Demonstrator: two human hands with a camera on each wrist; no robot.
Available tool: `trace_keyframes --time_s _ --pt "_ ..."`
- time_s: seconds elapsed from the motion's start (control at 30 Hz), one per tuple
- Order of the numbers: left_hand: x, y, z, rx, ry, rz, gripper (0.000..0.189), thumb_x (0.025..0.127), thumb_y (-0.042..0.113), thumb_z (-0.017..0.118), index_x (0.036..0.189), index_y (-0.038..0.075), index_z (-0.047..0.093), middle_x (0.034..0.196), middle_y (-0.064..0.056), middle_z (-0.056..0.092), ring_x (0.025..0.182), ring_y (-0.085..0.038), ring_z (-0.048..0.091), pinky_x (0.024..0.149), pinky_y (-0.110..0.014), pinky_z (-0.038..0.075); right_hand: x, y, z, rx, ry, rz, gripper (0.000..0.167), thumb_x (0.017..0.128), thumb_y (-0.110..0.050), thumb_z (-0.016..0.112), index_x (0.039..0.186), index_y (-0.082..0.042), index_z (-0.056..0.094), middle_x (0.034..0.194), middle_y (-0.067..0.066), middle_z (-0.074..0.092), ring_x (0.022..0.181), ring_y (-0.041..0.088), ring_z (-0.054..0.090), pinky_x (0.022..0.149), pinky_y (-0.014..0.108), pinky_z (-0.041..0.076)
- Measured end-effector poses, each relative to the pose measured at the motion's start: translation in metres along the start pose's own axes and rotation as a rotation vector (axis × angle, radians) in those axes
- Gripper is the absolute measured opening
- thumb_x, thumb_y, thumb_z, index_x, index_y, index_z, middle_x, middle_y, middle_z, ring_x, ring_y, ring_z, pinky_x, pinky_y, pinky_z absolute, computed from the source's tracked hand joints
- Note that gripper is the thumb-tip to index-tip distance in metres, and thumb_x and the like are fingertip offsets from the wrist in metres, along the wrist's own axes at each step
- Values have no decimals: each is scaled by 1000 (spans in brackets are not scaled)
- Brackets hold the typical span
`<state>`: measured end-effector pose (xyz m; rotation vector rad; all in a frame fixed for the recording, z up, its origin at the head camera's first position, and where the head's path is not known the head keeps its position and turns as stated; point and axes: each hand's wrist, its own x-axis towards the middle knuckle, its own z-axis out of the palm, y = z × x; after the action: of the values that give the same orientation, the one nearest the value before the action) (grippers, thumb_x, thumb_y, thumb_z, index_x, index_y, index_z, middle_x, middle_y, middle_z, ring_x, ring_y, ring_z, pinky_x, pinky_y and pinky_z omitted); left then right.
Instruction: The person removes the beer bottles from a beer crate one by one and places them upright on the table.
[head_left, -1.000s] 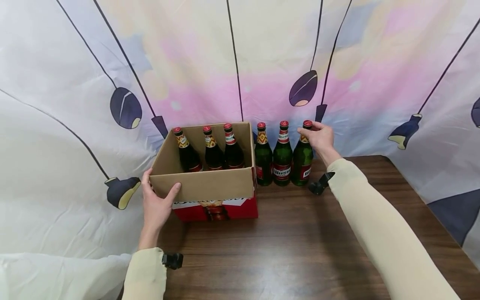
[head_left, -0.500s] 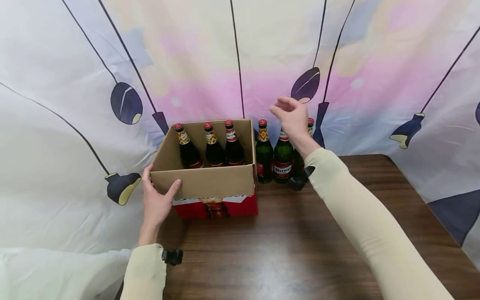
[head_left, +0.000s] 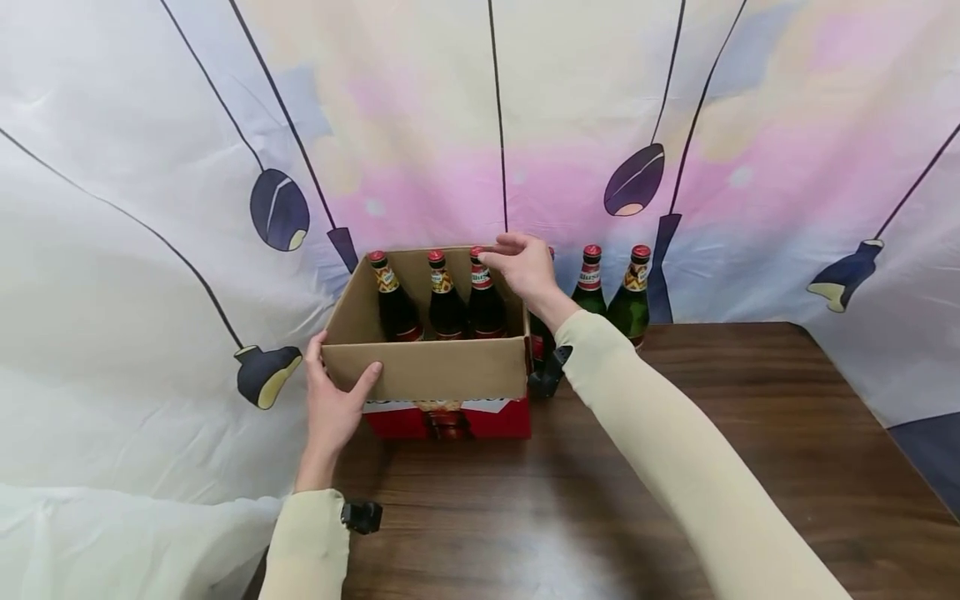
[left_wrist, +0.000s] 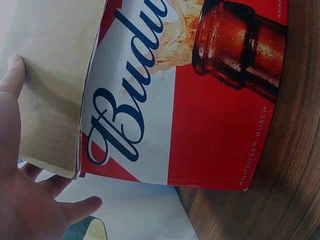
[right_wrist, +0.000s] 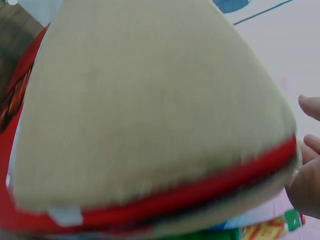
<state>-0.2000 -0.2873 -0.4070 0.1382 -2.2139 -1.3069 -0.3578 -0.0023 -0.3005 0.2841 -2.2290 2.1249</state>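
Observation:
A cardboard beer box [head_left: 427,371], red and white below its folded-out flap, stands on the table with its top open. Upright inside are a left bottle [head_left: 397,312], a middle bottle [head_left: 447,312] and a right bottle [head_left: 486,310], all red-capped. My left hand [head_left: 332,412] grips the box's front left corner, thumb on the flap [left_wrist: 55,100] and fingers round its edge. Over the box's right side is my right hand [head_left: 531,268], fingers bent and apart, overlapping the right bottle's cap. In the right wrist view its fingers [right_wrist: 312,105] hold nothing.
Right of the box stand three more green bottles: one mostly behind my right hand, then a middle one [head_left: 590,279] and a far right one [head_left: 630,308]. A printed curtain [head_left: 420,125] hangs behind the brown wooden table [head_left: 465,508].
My right hand has let go of the far right bottle's neck and moved left, past the row of bottles, to the box. The left hand keeps its grip on the box.

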Motion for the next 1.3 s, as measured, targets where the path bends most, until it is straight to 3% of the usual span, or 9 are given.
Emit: trace_keyframes --time_s 0.27,0.5,0.67,0.9,1.13,1.3 --pt "-5 -1 10 -3 -20 4 93 94 21 80 165 24 21 163 -16 32 144 -36 36 116 -60 31 5 8 9 -37 -39 109 76 95 -20 80 160 -4 44 159 18 51 148 32 49 120 46 43" --pt "-7 -1 11 -44 -9 27 93 92 18 82 164 24 23 162 -14 34 142 -34 36 114 -58 31 11 12 21 -138 -80 224 68 98 -21 76 158 -7 47 156 15 55 137 33 60 119 45 44" --pt "-6 0 9 -57 0 24 93 93 17 81 165 24 22 162 -13 33 143 -32 35 114 -58 31 14 11 25 -209 -111 201 64 97 -13 76 155 -7 51 144 16 64 129 32 65 115 43 47" --pt "-4 0 8 -23 -4 -8 92 94 21 80 165 25 22 163 -12 32 144 -31 34 116 -59 30 13 11 28 -299 -89 172 61 93 -10 79 150 -8 58 144 15 65 131 32 62 114 45 48" --pt "-1 -1 5 -26 5 4 89 94 21 79 164 25 23 162 -12 33 143 -31 36 116 -57 30 11 8 32 -461 -89 126 53 91 -15 81 142 -13 66 140 10 69 128 31 63 110 44 50" --pt "1 -1 3 -21 0 0 91 94 21 79 164 24 22 161 -13 33 142 -33 37 115 -58 30 11 9 35 -510 -102 148 49 93 -21 81 139 -13 68 136 8 70 123 29 65 105 42 53"
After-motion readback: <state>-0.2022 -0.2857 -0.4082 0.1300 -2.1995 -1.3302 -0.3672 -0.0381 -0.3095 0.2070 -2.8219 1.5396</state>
